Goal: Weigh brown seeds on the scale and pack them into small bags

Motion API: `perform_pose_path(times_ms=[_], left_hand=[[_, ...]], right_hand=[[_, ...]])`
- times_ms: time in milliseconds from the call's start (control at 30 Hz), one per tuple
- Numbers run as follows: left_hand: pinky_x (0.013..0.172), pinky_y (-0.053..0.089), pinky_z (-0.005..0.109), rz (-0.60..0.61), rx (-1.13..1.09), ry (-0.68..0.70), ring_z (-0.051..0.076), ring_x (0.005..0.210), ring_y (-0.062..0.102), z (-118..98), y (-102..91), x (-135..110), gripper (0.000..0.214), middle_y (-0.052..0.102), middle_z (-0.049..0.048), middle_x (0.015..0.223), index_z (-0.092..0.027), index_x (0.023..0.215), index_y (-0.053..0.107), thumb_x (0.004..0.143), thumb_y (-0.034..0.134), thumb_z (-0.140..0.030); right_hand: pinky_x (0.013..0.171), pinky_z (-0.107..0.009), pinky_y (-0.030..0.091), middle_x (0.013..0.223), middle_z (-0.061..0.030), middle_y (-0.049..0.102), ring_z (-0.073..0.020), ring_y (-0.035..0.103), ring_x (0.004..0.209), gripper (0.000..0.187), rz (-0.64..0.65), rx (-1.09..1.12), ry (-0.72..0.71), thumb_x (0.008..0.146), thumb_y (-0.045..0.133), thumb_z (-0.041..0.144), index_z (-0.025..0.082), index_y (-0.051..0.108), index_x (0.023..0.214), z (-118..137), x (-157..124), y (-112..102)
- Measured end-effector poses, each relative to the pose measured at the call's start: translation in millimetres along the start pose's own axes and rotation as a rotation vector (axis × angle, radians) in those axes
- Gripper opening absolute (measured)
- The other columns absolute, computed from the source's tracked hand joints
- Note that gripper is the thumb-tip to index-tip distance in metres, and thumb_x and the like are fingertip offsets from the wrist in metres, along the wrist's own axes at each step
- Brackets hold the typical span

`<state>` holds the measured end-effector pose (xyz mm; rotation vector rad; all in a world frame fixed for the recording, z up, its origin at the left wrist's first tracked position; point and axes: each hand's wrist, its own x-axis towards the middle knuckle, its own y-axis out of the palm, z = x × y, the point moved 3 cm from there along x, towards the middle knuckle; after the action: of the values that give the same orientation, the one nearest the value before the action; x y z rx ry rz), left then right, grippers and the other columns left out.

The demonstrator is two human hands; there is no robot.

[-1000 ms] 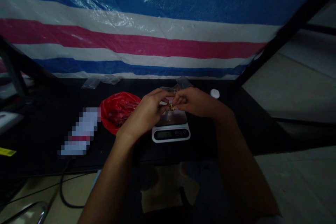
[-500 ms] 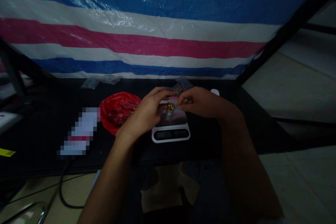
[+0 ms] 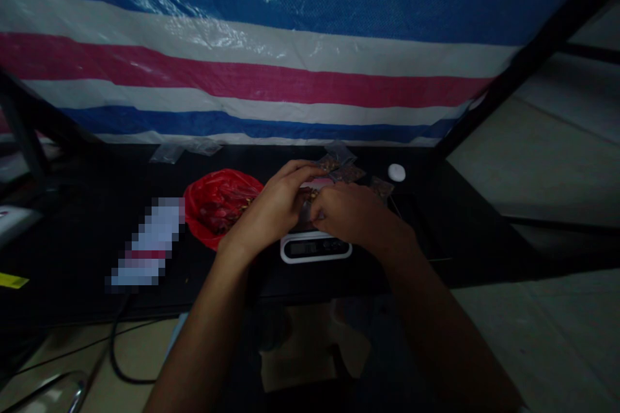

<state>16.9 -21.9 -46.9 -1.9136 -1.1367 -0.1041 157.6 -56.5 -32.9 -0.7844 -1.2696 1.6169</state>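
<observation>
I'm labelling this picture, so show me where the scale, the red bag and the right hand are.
Scale (image 3: 316,248): head view, on its front panel.
Red bag (image 3: 219,184): head view, on its bare far inner wall.
Right hand (image 3: 352,211): head view, on its back.

Makeshift work corner: striped tarp (image 3: 281,45), digital scale (image 3: 316,248).

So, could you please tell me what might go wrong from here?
Both the left hand and right hand are over the scale, so any pressure on its platform could skew the reading. Small pieces show between the hands, and a slip might scatter them. The open red bag lies close to the left hand, so a careless sweep could drag or tip it.
</observation>
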Motion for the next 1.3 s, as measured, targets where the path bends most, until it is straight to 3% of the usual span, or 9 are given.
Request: perform_pose_path(times_ms=[167,300,433,500,767,933,1133,1300], left_hand=[[0.111,0.049,0.039,0.033,-0.007,0.003,0.021,0.126,0.06,-1.2,-1.9,-0.3,0.053,0.063,0.0088,0.134,-0.02,0.13,0.064,0.084,0.053,0.004],[0.109,0.051,0.037,0.029,-0.003,-0.009,0.021,0.126,0.061,-1.6,-4.9,-1.3,0.049,0.064,0.0089,0.134,-0.02,0.132,0.064,0.087,0.055,-0.002],[0.107,0.051,0.037,0.016,0.04,-0.05,0.021,0.122,0.063,-1.3,-8.9,-1.9,0.048,0.067,0.0091,0.131,-0.018,0.132,0.064,0.089,0.05,-0.002],[0.107,0.051,0.038,0.005,0.065,-0.076,0.021,0.121,0.063,1.3,-12.4,-2.5,0.048,0.068,0.0084,0.13,-0.019,0.131,0.065,0.089,0.047,-0.002],[0.107,0.051,0.041,-0.075,0.212,-0.206,0.024,0.119,0.064,32.7,-26.9,-8.2,0.043,0.069,0.011,0.129,-0.015,0.129,0.066,0.091,0.047,-0.01],[0.107,0.05,0.041,-0.025,0.333,-0.286,0.026,0.12,0.065,49.0,-17.0,-3.0,0.04,0.069,0.0141,0.13,-0.014,0.13,0.066,0.094,0.05,-0.018],[0.096,0.055,0.043,0.002,0.457,-0.478,0.032,0.113,0.07,53.9,-10.9,3.8,0.036,0.075,0.016,0.12,-0.018,0.126,0.069,0.096,0.053,-0.031],[0.084,0.057,0.042,0.011,0.533,-0.587,0.032,0.1,0.074,60.4,-9.5,6.8,0.03,0.079,0.0138,0.108,-0.024,0.113,0.075,0.096,0.052,-0.035]], right_hand=[[0.067,-0.033,0.041,0.074,-0.0066,0.069,-0.0221,0.062,0.074,0.017,0.013,0.047,0.003,0.078,0.063,0.011,0.02,0.073,0.069,-0.7,0.4,-0.9],[0.067,-0.031,0.039,0.071,-0.0024,0.07,-0.0169,0.06,0.067,0.02,0.076,0.174,-0.048,0.079,0.061,0.008,0.02,0.073,0.068,-7.9,-0.7,-18.9],[0.066,-0.029,0.039,0.075,-0.003,0.072,-0.016,0.06,0.067,0.014,-0.098,0.182,0.073,0.085,0.064,0.019,0.02,0.077,0.08,-25.3,3.8,-38.0],[0.065,-0.029,0.039,0.077,-0.003,0.072,-0.0162,0.061,0.069,0.015,-0.138,0.216,0.094,0.088,0.064,0.024,0.019,0.077,0.084,-31.1,8.4,-36.7],[0.066,-0.026,0.04,0.084,-0.0043,0.075,-0.0163,0.064,0.076,0.017,-0.078,0.341,0.029,0.089,0.061,0.021,0.018,0.078,0.086,-35.1,22.3,-14.7],[0.062,-0.026,0.038,0.078,-0.0035,0.073,-0.0148,0.06,0.07,0.021,-0.009,0.344,0.02,0.091,0.058,0.021,0.016,0.077,0.083,-35.1,23.0,-12.9],[0.067,-0.027,0.041,0.085,-0.0034,0.073,-0.0156,0.062,0.075,0.021,-0.13,0.371,0.03,0.093,0.056,0.023,0.016,0.075,0.09,-41.2,21.9,-20.3],[0.065,-0.028,0.041,0.084,-0.005,0.074,-0.0167,0.063,0.074,0.022,-0.105,0.335,0.068,0.093,0.056,0.025,0.015,0.076,0.09,-44.1,20.9,-20.3]])
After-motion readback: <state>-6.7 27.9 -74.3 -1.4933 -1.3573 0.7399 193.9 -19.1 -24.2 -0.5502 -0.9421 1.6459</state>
